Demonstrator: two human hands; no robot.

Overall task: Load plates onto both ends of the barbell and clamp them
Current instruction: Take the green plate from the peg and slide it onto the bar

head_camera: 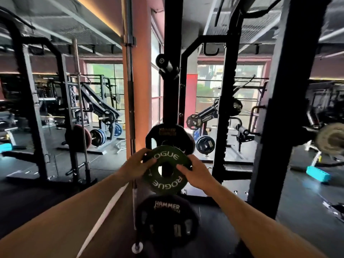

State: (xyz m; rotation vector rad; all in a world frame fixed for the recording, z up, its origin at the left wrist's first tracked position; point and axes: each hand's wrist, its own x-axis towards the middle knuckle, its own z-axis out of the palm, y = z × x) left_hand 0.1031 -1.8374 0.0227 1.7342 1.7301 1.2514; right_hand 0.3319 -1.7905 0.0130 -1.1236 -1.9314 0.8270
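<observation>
A small green plate [165, 170] marked ROGUE is held upright in front of the black rack post [170, 94]. My left hand [138, 163] grips its left rim, fingers curled over the edge. My right hand [195, 174] grips its right rim, thumb on the face near the centre hole. Behind it a black Hammer Strength plate [166, 132] hangs on the post, and another black Hammer plate [167, 218] hangs lower down. At the far right edge the blurred end of a barbell [330, 139] lies on the rack.
A bare barbell [130, 90] stands upright left of the post, against an orange column [142, 90]. A thick black rack upright [273, 127] rises at the right. More racks and plates [96, 136] fill the left. A teal block [318, 175] lies on the floor.
</observation>
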